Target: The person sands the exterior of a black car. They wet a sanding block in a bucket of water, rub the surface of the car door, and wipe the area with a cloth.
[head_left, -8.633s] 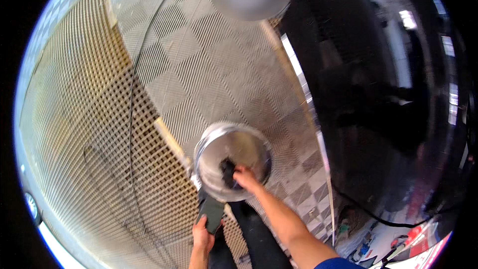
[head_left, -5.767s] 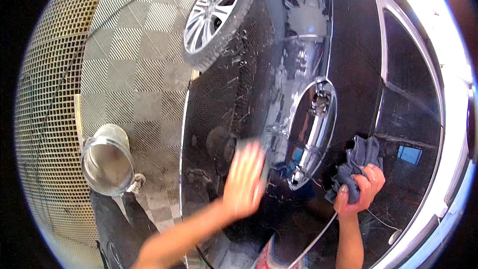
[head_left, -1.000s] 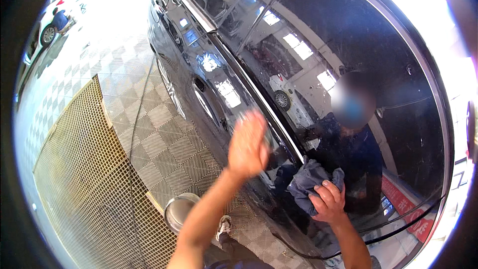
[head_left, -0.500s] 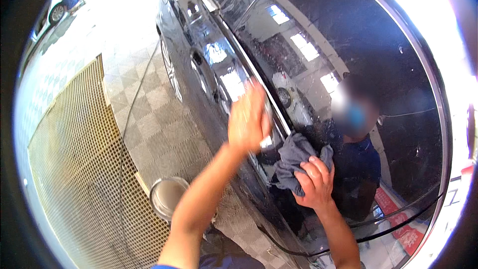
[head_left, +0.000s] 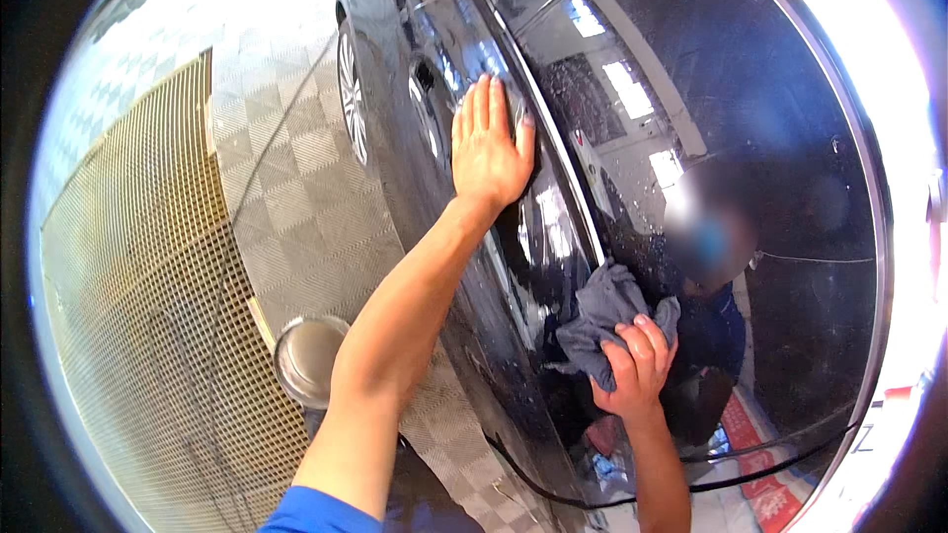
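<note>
My left hand [head_left: 493, 146] lies flat against the glossy side of a black car [head_left: 464, 286], fingers stretched out and pointing away from me, just left of the bright window trim [head_left: 553, 158]. A crumpled dark grey cloth [head_left: 599, 311] is bunched in my right hand [head_left: 637, 365], whose fingers curl over its near right edge. The cloth rests on the car where the trim ends, beside the dark window glass [head_left: 790, 168]. My right palm is hidden from view. Water drops and reflections show on the glass.
A round metal-topped object [head_left: 308, 360] stands on the floor left of my left forearm. Farther left lies a yellowish floor grating [head_left: 148, 276], next to grey patterned tiles [head_left: 296, 227]. A black hose or cable [head_left: 553, 498] curves across below. The car's wheel [head_left: 351, 94] shows ahead.
My left hand has gone from a blurred, raised sweep to lying flat on the car, farther ahead. My right hand and the cloth stay nearly in place. The view has shifted slightly.
</note>
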